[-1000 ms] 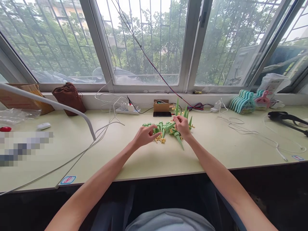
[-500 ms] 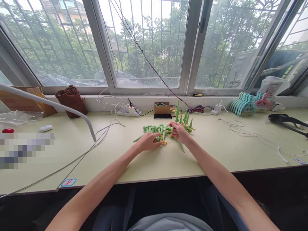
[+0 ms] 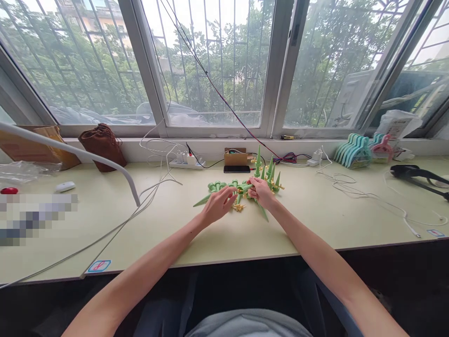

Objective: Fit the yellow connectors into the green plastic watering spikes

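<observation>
My right hand (image 3: 261, 192) is closed around a green cone-shaped plant watering spike (image 3: 245, 188), whose wide end points left. My left hand (image 3: 219, 204) is closed at that end, fingertips pinching a small yellow valve piece (image 3: 240, 191) against the spike's opening; how far in it sits is too small to tell. Under and beyond my hands lie several more green spikes (image 3: 201, 201), partly hidden by the fingers. Loose yellow valve pieces (image 3: 239, 207) form a small heap below. Behind my right hand, several spikes (image 3: 258, 162) stand point up, with yellow pieces fitted.
A black phone (image 3: 237, 169) lies before a small cardboard box (image 3: 235, 157). A power strip (image 3: 187, 162) and white cables are behind to the left. On the right are turquoise hangers (image 3: 352, 152) and a black strapped device (image 3: 417, 178). A brown pouch (image 3: 102, 147) stands left.
My left hand has gone from hovering open, down to the yellow heap, then up to the spike with a valve piece. My right hand has brought the spike slightly lower and left.
</observation>
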Tool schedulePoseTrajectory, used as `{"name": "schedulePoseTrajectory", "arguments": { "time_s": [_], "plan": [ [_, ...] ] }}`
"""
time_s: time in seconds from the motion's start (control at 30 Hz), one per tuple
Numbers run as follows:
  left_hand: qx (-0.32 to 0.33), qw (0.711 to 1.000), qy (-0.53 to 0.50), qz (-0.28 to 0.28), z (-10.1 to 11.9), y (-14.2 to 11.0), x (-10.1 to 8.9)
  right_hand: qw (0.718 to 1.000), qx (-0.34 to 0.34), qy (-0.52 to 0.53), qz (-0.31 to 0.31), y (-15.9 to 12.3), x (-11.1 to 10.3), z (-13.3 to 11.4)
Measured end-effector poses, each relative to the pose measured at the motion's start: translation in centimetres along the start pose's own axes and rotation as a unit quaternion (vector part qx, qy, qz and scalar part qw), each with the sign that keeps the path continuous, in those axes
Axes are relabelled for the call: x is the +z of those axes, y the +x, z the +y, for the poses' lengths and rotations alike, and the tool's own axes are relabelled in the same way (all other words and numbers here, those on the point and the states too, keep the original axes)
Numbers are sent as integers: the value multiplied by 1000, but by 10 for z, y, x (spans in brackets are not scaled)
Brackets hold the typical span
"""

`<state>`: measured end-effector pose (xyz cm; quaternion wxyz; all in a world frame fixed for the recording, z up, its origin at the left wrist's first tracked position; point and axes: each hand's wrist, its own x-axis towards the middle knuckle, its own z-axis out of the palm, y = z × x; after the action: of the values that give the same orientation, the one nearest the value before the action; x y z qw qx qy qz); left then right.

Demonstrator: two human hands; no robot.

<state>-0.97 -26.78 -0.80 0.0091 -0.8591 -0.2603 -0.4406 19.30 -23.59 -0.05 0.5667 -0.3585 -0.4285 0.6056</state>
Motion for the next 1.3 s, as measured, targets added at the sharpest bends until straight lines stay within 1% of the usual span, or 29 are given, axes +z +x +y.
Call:
{"name": "schedulePoseTrajectory", "arguments": {
  "time_s": [0.3, 0.53, 0.63, 0.73, 0.8, 0.83, 0.9, 0.97, 1.03, 1.17, 1.3],
  "plan": [
    [18, 1000, 18, 13, -3, -1, 3, 1000, -7, -6, -20, 0, 2, 4],
    [7, 999, 38, -10, -2, 1, 2, 999, -17, -23, -20, -1, 1, 4],
    [7, 999, 33, -13, -1, 3, 0, 998, -41, -38, -1, 1, -1, 2],
    [-7, 1000, 20, -6, -2, 4, -3, 990, -98, -83, 50, 2, -5, -3],
    [-33, 999, 11, -3, -3, 4, -5, 970, -167, -147, 99, 0, -8, -8],
    [-48, 999, 5, -4, -4, 4, -6, 951, -213, -189, 119, -1, -9, -10],
    [-74, 997, -2, -11, -6, 4, -6, 902, -295, -281, 142, -5, -10, -13],
    [-91, 995, -7, -24, -7, 4, -5, 859, -343, -356, 137, -8, -10, -15],
    [-99, 994, -9, -37, -7, 4, -5, 825, -369, -415, 108, -9, -11, -14],
    [-97, 993, -9, -61, -5, 4, -3, 771, -396, -497, 39, -7, -13, -9],
    [-99, 992, -9, -75, -3, 5, -3, 730, -412, -544, 20, -4, -17, -5]
  ]
}}
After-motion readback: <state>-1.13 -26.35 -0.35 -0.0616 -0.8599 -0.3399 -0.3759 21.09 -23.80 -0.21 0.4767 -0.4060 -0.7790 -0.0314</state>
